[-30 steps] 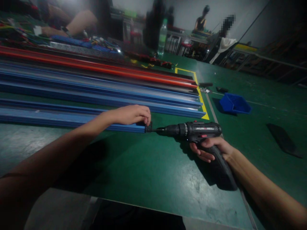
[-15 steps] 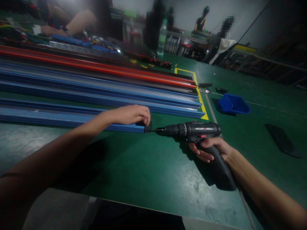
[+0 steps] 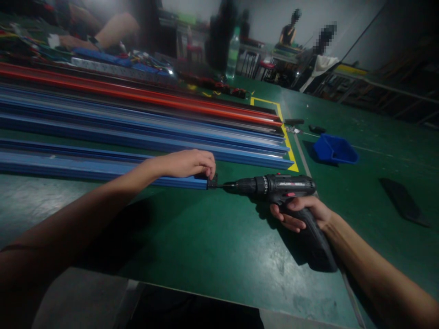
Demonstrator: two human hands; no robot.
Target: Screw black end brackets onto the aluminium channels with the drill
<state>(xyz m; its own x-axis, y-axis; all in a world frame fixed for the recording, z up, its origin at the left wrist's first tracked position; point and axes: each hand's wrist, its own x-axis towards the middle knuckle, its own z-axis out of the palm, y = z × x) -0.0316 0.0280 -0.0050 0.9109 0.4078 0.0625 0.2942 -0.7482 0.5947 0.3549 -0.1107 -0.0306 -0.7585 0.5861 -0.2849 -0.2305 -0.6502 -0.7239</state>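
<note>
My right hand (image 3: 302,212) is wrapped round the grip of a black cordless drill (image 3: 284,185), which points left. Its bit meets a small black end piece (image 3: 212,182) at the right end of a blue aluminium profile (image 3: 185,183). Over that same end lies my left hand (image 3: 192,163), fingers curled down and closed on the black end piece. Exactly where the bit tip touches is too small to tell. The profile lies flat and runs off to the left under my left forearm.
Behind lie more blue profiles (image 3: 240,153) and a red profile (image 3: 206,104), ending near yellow tape (image 3: 291,157). To the right are a blue bin (image 3: 334,150) and a dark flat object (image 3: 403,201). A bottle (image 3: 233,55) stands farther back; a co-worker's arm (image 3: 113,32) is across the table.
</note>
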